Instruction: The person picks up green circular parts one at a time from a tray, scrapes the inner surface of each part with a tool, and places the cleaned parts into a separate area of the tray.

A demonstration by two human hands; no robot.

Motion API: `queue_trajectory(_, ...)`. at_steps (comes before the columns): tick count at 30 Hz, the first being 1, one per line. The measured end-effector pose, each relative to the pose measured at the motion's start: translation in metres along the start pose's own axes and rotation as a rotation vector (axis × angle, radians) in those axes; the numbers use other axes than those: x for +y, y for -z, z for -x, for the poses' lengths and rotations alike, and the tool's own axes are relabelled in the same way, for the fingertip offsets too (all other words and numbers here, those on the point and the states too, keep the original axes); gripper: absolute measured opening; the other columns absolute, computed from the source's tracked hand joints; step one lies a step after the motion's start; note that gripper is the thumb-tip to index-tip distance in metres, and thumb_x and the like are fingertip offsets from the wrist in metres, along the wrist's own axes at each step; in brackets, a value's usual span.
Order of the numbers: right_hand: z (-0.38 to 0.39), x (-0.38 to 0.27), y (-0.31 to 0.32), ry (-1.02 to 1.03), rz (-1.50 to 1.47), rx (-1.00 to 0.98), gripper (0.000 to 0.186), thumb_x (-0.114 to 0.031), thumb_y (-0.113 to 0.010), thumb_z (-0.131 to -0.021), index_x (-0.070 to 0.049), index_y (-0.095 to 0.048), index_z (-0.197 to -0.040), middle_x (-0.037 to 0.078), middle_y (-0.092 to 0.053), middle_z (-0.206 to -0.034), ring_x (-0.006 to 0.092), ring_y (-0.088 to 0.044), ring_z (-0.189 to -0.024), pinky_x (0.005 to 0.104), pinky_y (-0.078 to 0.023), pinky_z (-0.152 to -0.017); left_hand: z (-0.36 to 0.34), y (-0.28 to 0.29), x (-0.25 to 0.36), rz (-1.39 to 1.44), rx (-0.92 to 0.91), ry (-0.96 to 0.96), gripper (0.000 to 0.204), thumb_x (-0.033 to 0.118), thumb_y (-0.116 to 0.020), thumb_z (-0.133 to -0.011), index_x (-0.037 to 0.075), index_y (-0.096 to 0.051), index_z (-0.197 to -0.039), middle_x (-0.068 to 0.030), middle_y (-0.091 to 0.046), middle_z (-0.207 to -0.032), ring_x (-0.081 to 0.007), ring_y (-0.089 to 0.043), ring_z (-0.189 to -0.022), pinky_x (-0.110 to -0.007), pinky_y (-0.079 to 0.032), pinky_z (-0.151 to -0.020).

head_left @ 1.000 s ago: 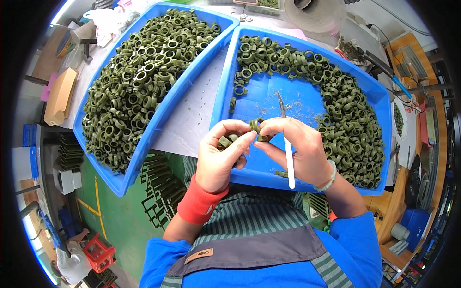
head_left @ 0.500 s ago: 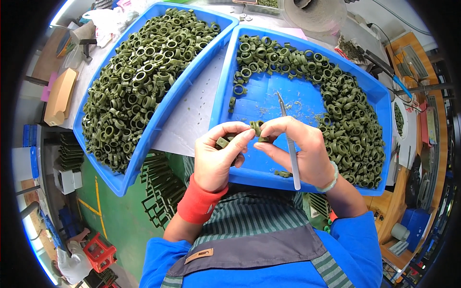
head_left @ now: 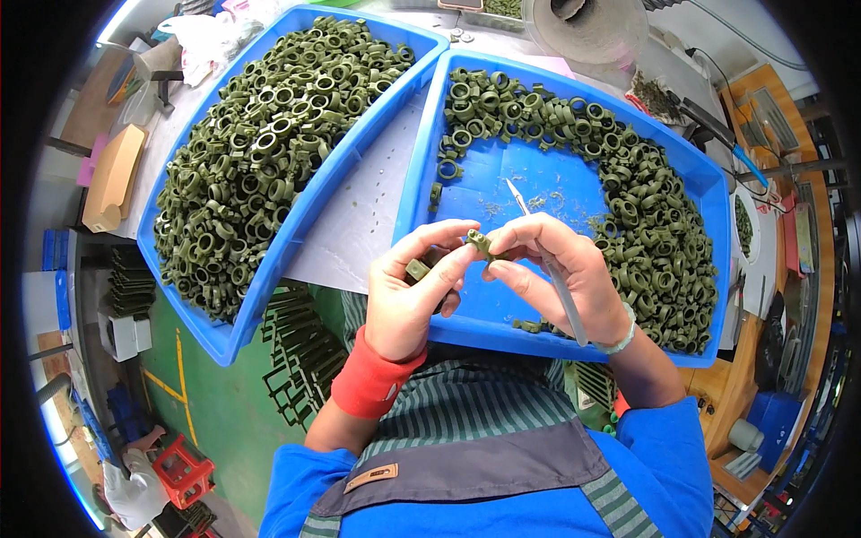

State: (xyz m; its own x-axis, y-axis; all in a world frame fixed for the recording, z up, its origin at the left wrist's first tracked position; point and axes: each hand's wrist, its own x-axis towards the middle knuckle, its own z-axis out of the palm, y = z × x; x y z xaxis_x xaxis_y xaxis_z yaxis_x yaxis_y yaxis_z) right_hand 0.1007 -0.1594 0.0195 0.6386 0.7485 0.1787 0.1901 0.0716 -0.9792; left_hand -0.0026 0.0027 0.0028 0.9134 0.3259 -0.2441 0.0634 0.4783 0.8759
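My left hand (head_left: pixel 408 282), with a red wristband above it, is closed. Its thumb and fingertips pinch a small olive-green ring-shaped plastic part (head_left: pixel 480 241). Another green part (head_left: pixel 417 269) is tucked in the same hand's curled fingers. Metal tweezers (head_left: pixel 562 291) lie across my right hand (head_left: pixel 560 269), their pointed tip up over the bin floor. That hand's thumb and index finger also touch the pinched part from the right. Both hands are above the near side of the right blue bin (head_left: pixel 502 193), where similar green rings (head_left: pixel 650 229) line the far and right sides.
A second blue bin (head_left: pixel 309 193) at left is heaped with green rings (head_left: pixel 260 134). Between the bins shows the metal tabletop (head_left: pixel 359 215) with small scraps on it. A brown cardboard box (head_left: pixel 114 179) is at far left. A red stool (head_left: pixel 184 471) stands on the green floor.
The tweezers have tilted, their tip swinging left and the handle end right. The pinched part has turned between my fingertips. The right bin appears shifted very slightly.
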Motion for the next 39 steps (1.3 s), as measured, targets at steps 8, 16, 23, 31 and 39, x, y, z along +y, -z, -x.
queue_trajectory(8, -0.0014, 0.0068, -0.0025, 0.069, 0.108, -0.005, 0.019, 0.004, -0.067, -0.088, 0.003, -0.063, -0.106, 0.012, -0.069, -0.101, 0.0189, -0.07, -0.095, 0.0298, -0.056, -0.083, 0.0026, -0.0001, 0.0005, -0.125, 0.004, -0.138, 0.023, 0.006, -0.07, -0.091, 0.003, -0.069, -0.114, -0.0006, -0.065, -0.084, -0.0032, -0.052, -0.058, -0.018, -0.04, -0.048)
queue_trajectory(16, -0.0039, 0.003, -0.0009, 0.174, 0.285, -0.012, 0.02, 0.005, -0.07, -0.084, 0.0, -0.064, -0.102, 0.014, -0.07, -0.099, 0.0248, -0.072, -0.09, 0.0321, -0.057, -0.077, 0.0024, 0.0005, 0.0023, -0.205, 0.023, -0.186, 0.023, 0.001, -0.068, -0.09, -0.001, -0.07, -0.113, -0.0035, -0.065, -0.083, -0.0052, -0.054, -0.062, -0.019, -0.039, -0.046)
queue_trajectory(23, -0.0038, 0.0016, 0.0021, 0.169, 0.291, -0.027, 0.02, 0.006, -0.07, -0.084, 0.0, -0.063, -0.103, 0.013, -0.07, -0.098, 0.0248, -0.072, -0.09, 0.0321, -0.057, -0.077, 0.0012, 0.0027, 0.006, -0.133, -0.005, -0.077, 0.023, 0.005, -0.066, -0.093, 0.0, -0.07, -0.115, -0.0033, -0.063, -0.08, -0.005, -0.053, -0.061, -0.019, -0.038, -0.046)
queue_trajectory(31, -0.002, 0.0046, 0.0021, 0.144, 0.247, -0.016, 0.02, 0.006, -0.069, -0.084, 0.001, -0.063, -0.103, 0.013, -0.07, -0.098, 0.0221, -0.072, -0.089, 0.0314, -0.057, -0.077, 0.0005, 0.0044, 0.0056, -0.076, -0.031, -0.062, 0.023, 0.007, -0.064, -0.095, 0.0, -0.069, -0.116, -0.0036, -0.064, -0.081, -0.0054, -0.053, -0.061, -0.019, -0.038, -0.046)
queue_trajectory(39, -0.0018, 0.0026, 0.0021, 0.109, 0.214, -0.035, 0.019, 0.006, -0.068, -0.086, 0.002, -0.063, -0.103, 0.012, -0.069, -0.097, 0.0197, -0.071, -0.089, 0.0299, -0.056, -0.078, 0.0029, 0.0059, 0.0049, -0.32, -0.014, -0.207, 0.022, 0.001, -0.067, -0.091, -0.001, -0.071, -0.112, -0.0041, -0.064, -0.084, -0.005, -0.054, -0.063, -0.018, -0.039, -0.046)
